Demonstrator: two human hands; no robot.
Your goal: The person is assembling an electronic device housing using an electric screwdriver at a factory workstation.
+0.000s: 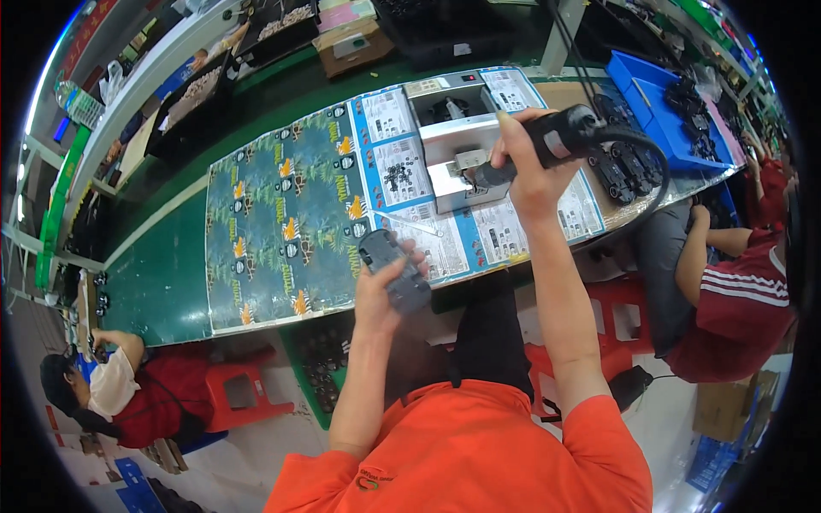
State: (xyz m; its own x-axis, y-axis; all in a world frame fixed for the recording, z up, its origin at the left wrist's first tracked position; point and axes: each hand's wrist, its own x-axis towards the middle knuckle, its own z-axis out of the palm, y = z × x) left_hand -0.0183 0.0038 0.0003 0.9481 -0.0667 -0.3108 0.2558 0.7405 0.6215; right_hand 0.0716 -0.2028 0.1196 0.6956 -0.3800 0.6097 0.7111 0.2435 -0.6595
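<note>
My right hand (537,179) is wrapped round a black electric screwdriver (560,137), which lies tilted with its tip end at the front of a silver metal box (457,145), likely a screw feeder. Whether the tip touches a screw there is too small to tell. Lower and to the left, my left hand (378,299) grips a dark grey plastic toy car base (395,267), held above the table's near edge. The fingers curl round its right side and the thumb lies across it. A black cable (657,162) runs from the screwdriver's back end and loops down to the right.
Printed sheets (282,214) cover the table. Right of the metal box sit several black car parts (629,171) and a blue bin (629,81) of black parts. A green crate (299,376) stands below the table. People sit on red stools (244,389) at both sides.
</note>
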